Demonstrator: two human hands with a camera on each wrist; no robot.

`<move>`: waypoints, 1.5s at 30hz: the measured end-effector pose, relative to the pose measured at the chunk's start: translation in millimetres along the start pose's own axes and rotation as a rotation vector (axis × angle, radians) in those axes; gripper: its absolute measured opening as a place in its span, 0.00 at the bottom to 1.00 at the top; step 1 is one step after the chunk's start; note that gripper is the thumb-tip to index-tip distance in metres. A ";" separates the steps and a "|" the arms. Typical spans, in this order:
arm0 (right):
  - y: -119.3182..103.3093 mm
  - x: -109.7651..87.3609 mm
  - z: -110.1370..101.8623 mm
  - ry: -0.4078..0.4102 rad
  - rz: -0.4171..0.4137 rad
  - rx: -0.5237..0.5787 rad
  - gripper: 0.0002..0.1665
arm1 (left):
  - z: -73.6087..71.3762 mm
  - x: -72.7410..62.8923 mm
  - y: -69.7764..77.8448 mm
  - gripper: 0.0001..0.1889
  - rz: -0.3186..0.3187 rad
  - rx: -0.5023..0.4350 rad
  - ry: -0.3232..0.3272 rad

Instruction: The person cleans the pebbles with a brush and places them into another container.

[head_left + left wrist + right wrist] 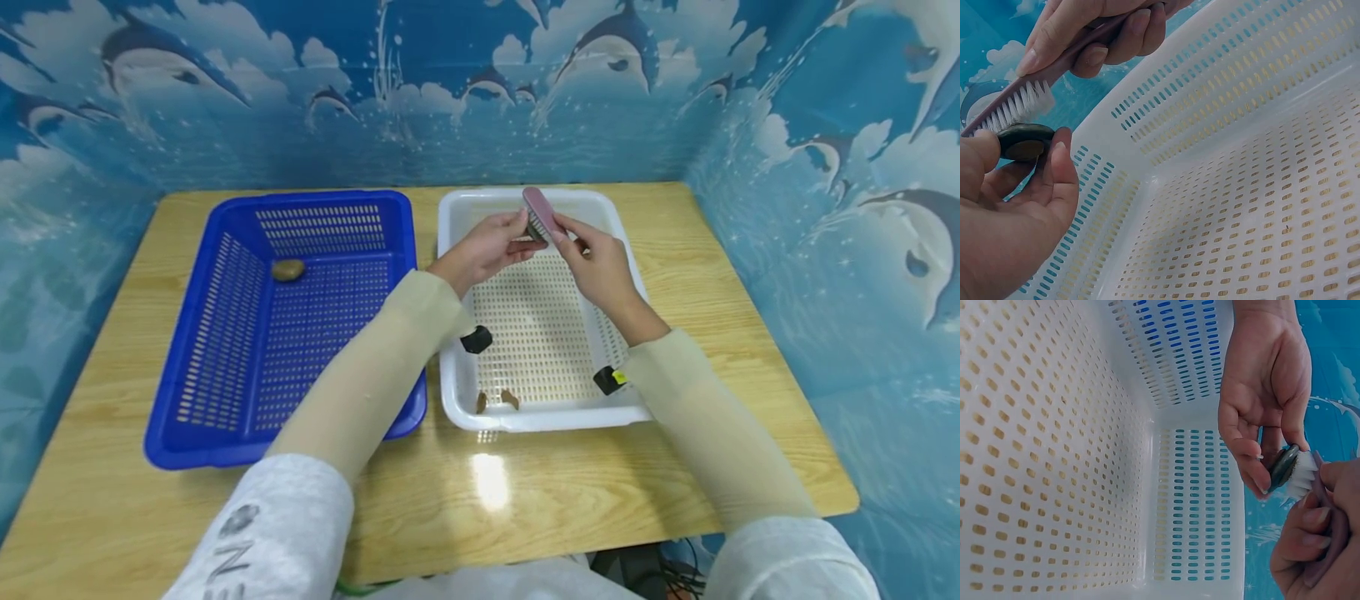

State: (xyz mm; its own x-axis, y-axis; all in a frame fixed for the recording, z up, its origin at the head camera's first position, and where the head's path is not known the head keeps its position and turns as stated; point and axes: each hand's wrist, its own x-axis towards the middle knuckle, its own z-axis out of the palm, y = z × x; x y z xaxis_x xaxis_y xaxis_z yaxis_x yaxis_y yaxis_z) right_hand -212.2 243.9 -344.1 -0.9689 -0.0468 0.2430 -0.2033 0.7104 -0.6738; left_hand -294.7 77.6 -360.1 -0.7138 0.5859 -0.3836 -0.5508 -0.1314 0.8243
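Observation:
Over the back of the white basket (448, 367), my left hand (491, 247) pinches a dark, smooth stone (1027, 142) between thumb and fingers. A brownish patch shows on the stone's underside in the left wrist view. My right hand (597, 260) grips a pink-handled scrubbing brush (537, 202). Its white bristles (1021, 105) point down onto the stone, right at its upper face. In the right wrist view the brush bristles meet the stone (1284, 467) side-on, and the fingers of my right hand (1322, 531) curl round the handle.
To the left stands a blue basket (408, 333) with one brown stone (288, 270) inside. Two small brown pieces, one here (510, 399), lie at the white basket's front. Both baskets rest on a wooden table (570, 483). A dolphin-print curtain (435, 133) lines the back and sides.

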 end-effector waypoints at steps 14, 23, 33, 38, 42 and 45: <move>4.9 2.9 -0.1 -0.023 0.077 -0.052 0.25 | 1.2 -1.0 -0.2 0.26 -0.019 -0.036 0.025; 7.3 -0.1 0.3 -0.058 0.059 -0.052 0.26 | 1.4 0.4 -6.2 0.26 0.009 -0.050 0.081; 13.9 7.7 0.9 -0.093 0.023 -0.047 0.26 | -0.5 0.0 -1.9 0.25 -0.041 -0.044 0.080; 17.6 10.4 1.1 -0.103 0.018 -0.058 0.26 | 0.1 0.6 -2.4 0.25 -0.037 -0.047 0.093; 17.2 11.7 2.1 -0.106 0.015 -0.062 0.26 | -1.9 2.1 -1.9 0.25 -0.021 -0.041 0.117; 13.9 12.5 6.6 -0.118 0.003 -0.051 0.26 | -6.8 1.5 -2.1 0.25 -0.007 -0.044 0.143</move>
State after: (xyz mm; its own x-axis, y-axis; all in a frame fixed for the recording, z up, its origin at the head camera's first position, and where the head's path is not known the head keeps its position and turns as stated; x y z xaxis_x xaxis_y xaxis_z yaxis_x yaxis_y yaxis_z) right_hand -228.1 248.6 -355.0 -0.9800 -0.1248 0.1552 -0.1959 0.7450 -0.6376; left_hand -297.6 73.4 -365.3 -0.7626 0.4677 -0.4469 -0.5719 -0.1645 0.8037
